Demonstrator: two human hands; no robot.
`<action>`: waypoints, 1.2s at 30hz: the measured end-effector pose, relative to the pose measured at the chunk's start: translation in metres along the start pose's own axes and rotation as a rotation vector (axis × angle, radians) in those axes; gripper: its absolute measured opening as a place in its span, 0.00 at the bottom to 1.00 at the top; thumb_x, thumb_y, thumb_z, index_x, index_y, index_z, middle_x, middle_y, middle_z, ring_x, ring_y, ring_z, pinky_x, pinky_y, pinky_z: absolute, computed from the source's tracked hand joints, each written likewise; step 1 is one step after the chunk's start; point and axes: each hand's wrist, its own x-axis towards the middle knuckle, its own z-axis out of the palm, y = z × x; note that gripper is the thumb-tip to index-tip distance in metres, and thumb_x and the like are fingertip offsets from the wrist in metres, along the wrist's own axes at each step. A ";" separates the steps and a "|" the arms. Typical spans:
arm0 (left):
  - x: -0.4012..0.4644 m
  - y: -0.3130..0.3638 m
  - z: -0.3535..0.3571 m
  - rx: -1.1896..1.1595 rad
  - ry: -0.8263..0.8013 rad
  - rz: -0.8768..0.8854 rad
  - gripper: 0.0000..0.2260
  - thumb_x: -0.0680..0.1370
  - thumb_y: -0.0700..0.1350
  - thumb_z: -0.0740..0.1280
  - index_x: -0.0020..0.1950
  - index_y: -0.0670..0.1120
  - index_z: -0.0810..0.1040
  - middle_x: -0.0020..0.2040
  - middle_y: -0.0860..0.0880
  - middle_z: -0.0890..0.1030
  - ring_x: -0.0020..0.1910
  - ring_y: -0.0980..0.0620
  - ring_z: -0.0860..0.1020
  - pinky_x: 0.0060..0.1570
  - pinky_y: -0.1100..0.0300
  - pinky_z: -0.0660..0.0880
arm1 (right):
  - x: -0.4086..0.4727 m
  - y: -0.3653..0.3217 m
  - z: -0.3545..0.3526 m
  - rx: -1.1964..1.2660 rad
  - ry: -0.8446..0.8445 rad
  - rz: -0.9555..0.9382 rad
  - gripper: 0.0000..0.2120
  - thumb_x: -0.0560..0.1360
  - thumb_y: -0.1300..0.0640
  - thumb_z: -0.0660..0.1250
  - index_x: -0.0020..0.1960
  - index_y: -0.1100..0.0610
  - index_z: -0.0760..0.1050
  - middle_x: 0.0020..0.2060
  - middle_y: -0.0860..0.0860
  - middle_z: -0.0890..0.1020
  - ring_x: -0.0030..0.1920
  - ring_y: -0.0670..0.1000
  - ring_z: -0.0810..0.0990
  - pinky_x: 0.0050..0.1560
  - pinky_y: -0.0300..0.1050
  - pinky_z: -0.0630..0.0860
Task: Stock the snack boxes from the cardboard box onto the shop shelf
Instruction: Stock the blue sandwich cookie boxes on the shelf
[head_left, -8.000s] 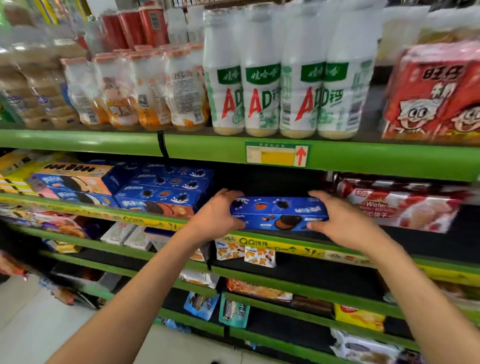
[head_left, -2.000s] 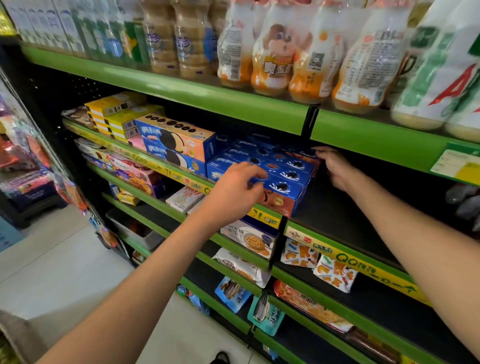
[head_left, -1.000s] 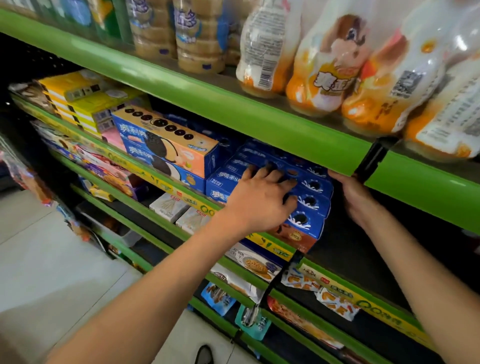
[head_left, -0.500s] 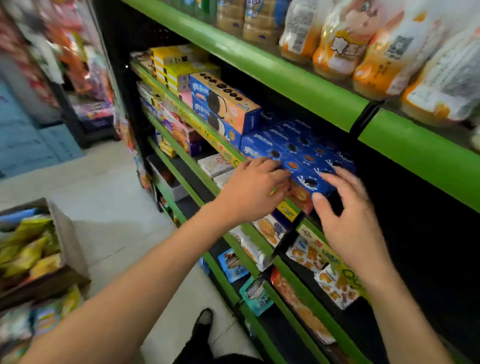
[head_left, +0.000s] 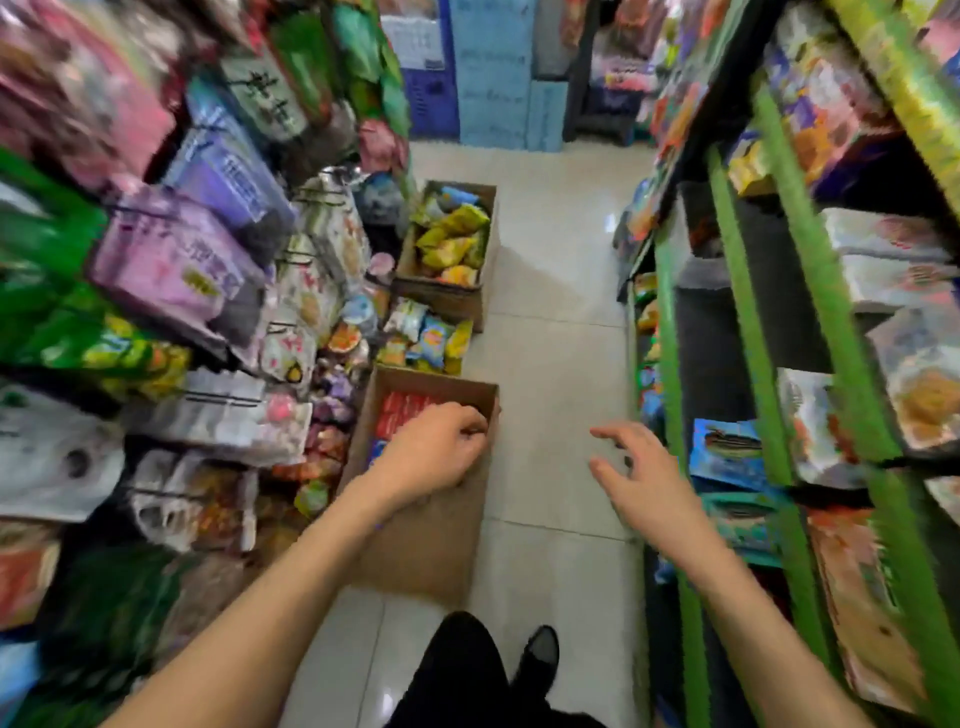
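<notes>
Down the aisle from our head view, we reach back to the box (head_left: 431, 525) on the floor at near left, and so another fetch is just beginning. Our left hand (head_left: 434, 452) hangs over its open top, fingers curled down toward the red packs (head_left: 402, 410) and a bit of blue (head_left: 377, 448) inside; the blur keeps us from telling whether it already pinches anything. Our right hand (head_left: 644, 478) floats over the bare floor (head_left: 550, 364) between box and shelf (head_left: 727, 291), fingers spread and loosely bent, holding nothing.

As for progress, we judge the job only part done: snack boxes plainly remain in the cardboard, though how many lie under our hand is hidden. The green shelf on the right shows dark open stretches among its packets, so room is left to fill. What remains, as we read it, is to grip a box, lift it clear, turn right and set it on the shelf. A farther carton (head_left: 447, 249) of yellow bags also waits up the aisle, beyond a heap of loose packets (head_left: 426, 338).
</notes>
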 end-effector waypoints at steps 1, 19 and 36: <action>-0.017 -0.024 0.000 -0.038 0.010 -0.074 0.10 0.78 0.44 0.66 0.56 0.46 0.82 0.55 0.46 0.83 0.56 0.46 0.79 0.53 0.57 0.71 | 0.002 -0.006 0.020 0.000 -0.054 -0.007 0.14 0.75 0.61 0.69 0.60 0.57 0.77 0.56 0.52 0.77 0.60 0.54 0.75 0.63 0.51 0.71; -0.075 -0.319 0.070 -0.625 -0.166 -0.755 0.05 0.77 0.46 0.64 0.49 0.51 0.79 0.48 0.52 0.80 0.51 0.51 0.79 0.55 0.54 0.77 | 0.078 -0.099 0.334 -0.108 -0.569 0.190 0.17 0.77 0.56 0.66 0.65 0.58 0.74 0.61 0.56 0.78 0.56 0.53 0.78 0.56 0.42 0.72; 0.085 -0.466 0.322 -1.233 -0.114 -1.471 0.05 0.81 0.42 0.60 0.46 0.48 0.73 0.41 0.48 0.77 0.39 0.53 0.76 0.36 0.60 0.73 | 0.277 0.123 0.560 -0.152 -0.866 0.397 0.26 0.77 0.54 0.64 0.73 0.52 0.65 0.65 0.53 0.76 0.62 0.54 0.76 0.61 0.45 0.72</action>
